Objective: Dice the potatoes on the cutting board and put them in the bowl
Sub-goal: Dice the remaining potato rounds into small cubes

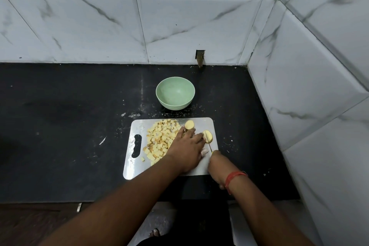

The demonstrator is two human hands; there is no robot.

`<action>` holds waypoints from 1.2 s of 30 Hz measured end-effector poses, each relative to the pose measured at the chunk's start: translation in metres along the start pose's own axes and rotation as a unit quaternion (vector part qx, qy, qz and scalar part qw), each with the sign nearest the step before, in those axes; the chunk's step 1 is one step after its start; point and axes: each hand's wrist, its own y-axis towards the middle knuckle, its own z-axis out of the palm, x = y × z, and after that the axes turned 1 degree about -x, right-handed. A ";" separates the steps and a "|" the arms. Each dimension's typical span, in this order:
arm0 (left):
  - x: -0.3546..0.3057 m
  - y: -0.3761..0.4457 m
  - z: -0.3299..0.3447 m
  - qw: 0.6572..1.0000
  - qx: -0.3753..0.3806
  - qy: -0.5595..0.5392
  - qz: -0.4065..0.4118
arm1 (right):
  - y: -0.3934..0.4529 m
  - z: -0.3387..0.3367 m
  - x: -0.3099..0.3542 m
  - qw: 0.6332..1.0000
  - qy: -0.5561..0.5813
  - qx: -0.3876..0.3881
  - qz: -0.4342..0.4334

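Note:
A steel cutting board (pixel 196 122) lies on the black counter. A heap of diced potato (pixel 160 138) covers its left half. Two potato pieces remain whole: one (pixel 189 124) at the board's far edge, another (pixel 208 137) to the right with the knife (pixel 209 145) blade cutting into it. My left hand (pixel 186 151) lies over the board, its fingertips holding the right piece steady. My right hand (pixel 218 166) grips the knife handle at the board's right edge. The green bowl (pixel 175 93) stands empty behind the board.
The black counter (pixel 69 126) stretches to the left. Marble-tiled walls close the back and the right side, forming a corner. A small notch (pixel 200 58) sits in the back wall's base. White scraps lie scattered around the board. The counter's front edge runs under my forearms.

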 end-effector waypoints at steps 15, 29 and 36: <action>0.004 -0.001 0.003 1.000 0.010 0.001 0.012 | -0.023 0.017 -0.018 0.990 0.101 -0.010 0.093; 0.011 -0.003 0.010 1.000 -0.006 -0.013 0.023 | 0.005 -0.007 0.003 0.994 0.073 -0.023 0.075; 0.013 -0.001 0.011 0.999 -0.013 -0.013 0.031 | 0.009 -0.006 0.006 0.991 0.093 -0.020 0.092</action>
